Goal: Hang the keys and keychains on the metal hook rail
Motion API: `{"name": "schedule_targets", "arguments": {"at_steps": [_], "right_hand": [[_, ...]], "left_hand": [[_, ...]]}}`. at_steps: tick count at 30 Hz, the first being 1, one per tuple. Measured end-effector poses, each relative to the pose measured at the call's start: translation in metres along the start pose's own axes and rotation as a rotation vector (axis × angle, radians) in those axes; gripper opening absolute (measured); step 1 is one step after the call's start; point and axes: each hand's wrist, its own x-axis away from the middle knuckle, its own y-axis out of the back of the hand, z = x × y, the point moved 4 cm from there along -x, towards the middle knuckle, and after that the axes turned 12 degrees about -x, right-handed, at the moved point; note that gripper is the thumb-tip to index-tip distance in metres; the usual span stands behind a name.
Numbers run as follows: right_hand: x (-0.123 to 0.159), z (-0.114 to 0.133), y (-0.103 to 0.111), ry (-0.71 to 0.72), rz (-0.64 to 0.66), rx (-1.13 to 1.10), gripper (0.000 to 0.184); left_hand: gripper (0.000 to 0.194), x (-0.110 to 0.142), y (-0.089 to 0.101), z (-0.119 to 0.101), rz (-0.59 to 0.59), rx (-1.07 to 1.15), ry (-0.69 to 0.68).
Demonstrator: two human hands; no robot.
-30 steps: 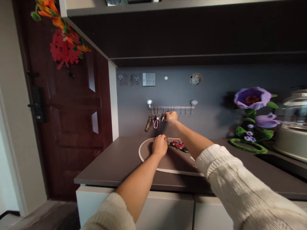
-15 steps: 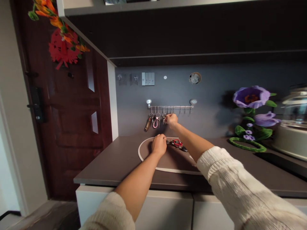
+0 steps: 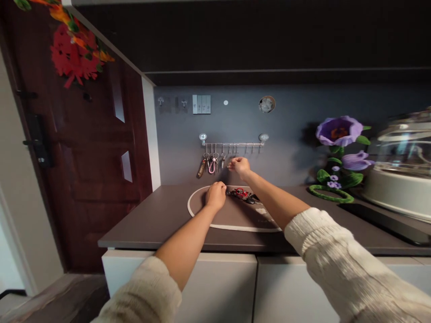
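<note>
My left hand [image 3: 216, 196] rests low over the brown mat [image 3: 235, 217] with its fingers closed; what they hold, if anything, is hidden. Just right of it lies a pile of keys [image 3: 249, 198] with a red ring-shaped piece [image 3: 240, 193]. Below the clear hook rail [image 3: 232, 144], my right hand [image 3: 239, 167] is raised, its fingers loosely bent and slightly apart, with nothing visible in them. To its left a small bunch of keys [image 3: 222, 160] hangs from a hook, beside keys with a pink loop [image 3: 213, 166] and a brown tag [image 3: 201, 168].
A purple flower decoration [image 3: 338, 134] stands on the counter [image 3: 141, 220] at right, near a flat black object [image 3: 387, 224] and a clear-domed appliance [image 3: 397, 184]. The shelf [image 3: 252, 40] overhangs above. Left is a dark red door [image 3: 84, 179].
My right hand has drawn away from the small bunch of keys, which hangs on its hook. The view has shifted slightly; my left hand stays beside the pile.
</note>
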Motion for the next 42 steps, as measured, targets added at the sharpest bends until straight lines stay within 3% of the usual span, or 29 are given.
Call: {"name": "schedule_targets", "arguments": {"at_steps": [8, 16, 22, 26, 31, 42], "right_hand": [[0.030, 0.000, 0.019, -0.014, 0.145, 0.049, 0.012], [0.062, -0.012, 0.044, -0.003, 0.187, 0.189, 0.007], [0.080, -0.025, 0.061, 0.182, 0.185, 0.512, 0.010], [0.082, -0.025, 0.060, 0.307, 0.215, 0.746, 0.013], [0.079, -0.030, 0.058, 0.339, 0.240, 0.849, 0.016], [0.071, -0.030, 0.057, 0.409, 0.251, 0.954, 0.020]], "left_hand": [[0.020, 0.001, 0.002, 0.001, 0.016, 0.019, -0.006], [0.019, -0.001, -0.006, 0.005, 0.038, 0.013, -0.039], [0.030, -0.004, -0.015, 0.010, 0.125, -0.065, -0.041], [0.037, -0.011, -0.014, 0.006, 0.219, -0.152, -0.171], [0.032, -0.020, -0.017, 0.001, 0.280, -0.193, -0.298], [0.017, -0.018, -0.016, 0.006, 0.220, -0.185, -0.374]]}}
